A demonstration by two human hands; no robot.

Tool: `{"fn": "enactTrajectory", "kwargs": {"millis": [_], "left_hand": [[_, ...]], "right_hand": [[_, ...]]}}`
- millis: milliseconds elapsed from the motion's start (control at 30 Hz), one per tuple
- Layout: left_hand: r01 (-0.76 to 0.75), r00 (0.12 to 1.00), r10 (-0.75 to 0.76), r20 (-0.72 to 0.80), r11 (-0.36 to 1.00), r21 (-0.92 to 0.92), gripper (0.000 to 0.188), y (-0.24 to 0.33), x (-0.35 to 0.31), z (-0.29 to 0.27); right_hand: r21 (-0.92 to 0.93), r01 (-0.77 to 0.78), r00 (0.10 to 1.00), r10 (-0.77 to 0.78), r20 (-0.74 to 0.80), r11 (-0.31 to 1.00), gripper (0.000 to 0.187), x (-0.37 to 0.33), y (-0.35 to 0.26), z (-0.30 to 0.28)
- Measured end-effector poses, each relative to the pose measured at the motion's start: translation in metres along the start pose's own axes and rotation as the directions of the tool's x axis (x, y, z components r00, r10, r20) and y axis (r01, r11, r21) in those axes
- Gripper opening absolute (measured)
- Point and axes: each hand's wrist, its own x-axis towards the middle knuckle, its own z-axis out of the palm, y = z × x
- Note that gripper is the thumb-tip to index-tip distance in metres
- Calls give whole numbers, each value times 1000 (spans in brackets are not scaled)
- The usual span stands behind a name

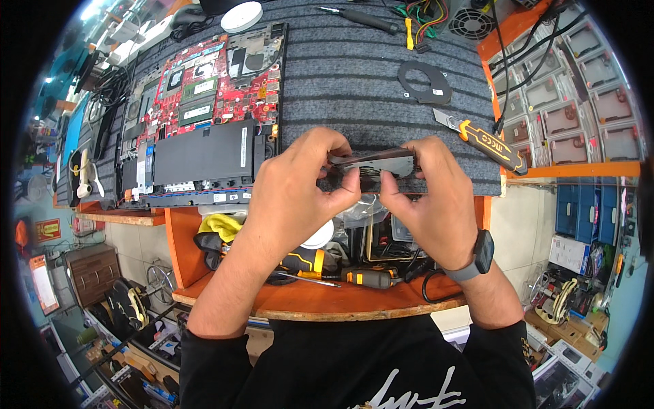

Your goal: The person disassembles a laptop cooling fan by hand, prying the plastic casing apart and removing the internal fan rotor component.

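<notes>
Dark-grey, thin, glossy part (387, 164) sits right of the open black laptop with red circuit board (228, 102), long axis crosswise; your left hand (300, 178), nearer that laptop, and right hand (441, 187) pinch opposite ends.

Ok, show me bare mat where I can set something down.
Bare striped mat lies between the opened laptop and the black ring-shaped plate, short of the black-handled tool and beyond the left hand and right hand. The orange drawer is crowded with tools.
</notes>
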Motion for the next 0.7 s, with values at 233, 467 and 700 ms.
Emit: {"fn": "enactTrajectory", "kwargs": {"millis": [233, 467, 700], "left_hand": [[-90, 996, 90, 10, 996, 13, 32, -6, 1, 0], [-56, 998, 54, 41, 996, 73, 33, -1, 1, -1], [-16, 997, 5, 79, 991, 133, 32, 6, 1, -5]], "right_hand": [[-8, 0, 1000, 1, 10, 1000, 38, -1, 2, -1], [-20, 10, 1000, -10, 20, 1000, 36, -1, 2, 0], [42, -13, 1000, 14, -20, 999, 39, 0, -2, 3]]}}
